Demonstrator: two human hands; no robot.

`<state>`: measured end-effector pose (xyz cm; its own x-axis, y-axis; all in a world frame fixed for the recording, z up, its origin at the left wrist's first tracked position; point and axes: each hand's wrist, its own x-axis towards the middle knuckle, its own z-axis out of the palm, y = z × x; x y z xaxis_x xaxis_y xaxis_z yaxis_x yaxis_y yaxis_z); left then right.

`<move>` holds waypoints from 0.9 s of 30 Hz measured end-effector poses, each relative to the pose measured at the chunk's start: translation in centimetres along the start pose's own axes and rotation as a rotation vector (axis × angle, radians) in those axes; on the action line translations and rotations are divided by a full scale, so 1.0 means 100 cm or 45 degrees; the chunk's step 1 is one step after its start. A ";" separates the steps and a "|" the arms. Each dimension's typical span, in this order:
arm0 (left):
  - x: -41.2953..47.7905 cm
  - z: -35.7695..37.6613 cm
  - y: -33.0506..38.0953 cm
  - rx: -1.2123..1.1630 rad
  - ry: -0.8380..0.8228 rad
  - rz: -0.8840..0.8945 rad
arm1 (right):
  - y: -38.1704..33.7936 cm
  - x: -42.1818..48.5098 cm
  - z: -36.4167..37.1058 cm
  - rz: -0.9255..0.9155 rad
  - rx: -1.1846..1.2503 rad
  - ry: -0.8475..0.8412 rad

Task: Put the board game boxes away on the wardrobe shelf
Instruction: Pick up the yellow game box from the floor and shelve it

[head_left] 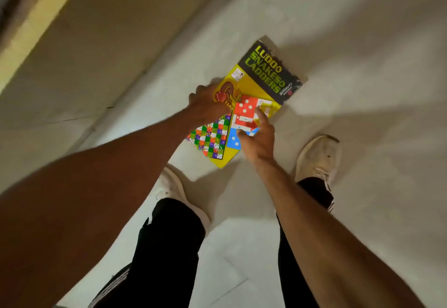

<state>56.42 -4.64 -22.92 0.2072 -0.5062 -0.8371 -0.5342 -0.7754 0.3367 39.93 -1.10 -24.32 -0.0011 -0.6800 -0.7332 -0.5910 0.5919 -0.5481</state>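
Pick-up step: both hands are reaching for the Ludo box [244, 104] on the floor [362, 186].
Left hand [208, 103] is curling over its edge; right hand [257, 138] is hovering spread wide; lifting presumably follows.

Below me I see a pale tiled floor [362, 41] with thin grout lines and soft shadows across it. Two white sneakers [319, 157] stand on it, well apart, under black trousers [167, 247] with white side stripes. At upper left runs a cream wall [79, 48], and above it a blurred yellowish wooden edge [36, 24].
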 end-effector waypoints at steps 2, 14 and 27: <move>-0.013 -0.008 0.006 -0.068 0.019 -0.048 | -0.012 -0.012 -0.008 -0.027 0.017 0.024; -0.356 -0.154 0.218 -0.432 -0.023 0.206 | -0.232 -0.266 -0.307 -0.312 -0.074 -0.016; -0.574 -0.232 0.448 -0.501 0.112 0.605 | -0.400 -0.378 -0.595 -0.700 -0.206 0.101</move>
<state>39.56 -19.10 50.18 0.0968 -0.8463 -0.5238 -0.2459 -0.5303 0.8114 15.59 -24.83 49.28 0.2843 -0.9028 -0.3226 -0.6376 0.0733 -0.7669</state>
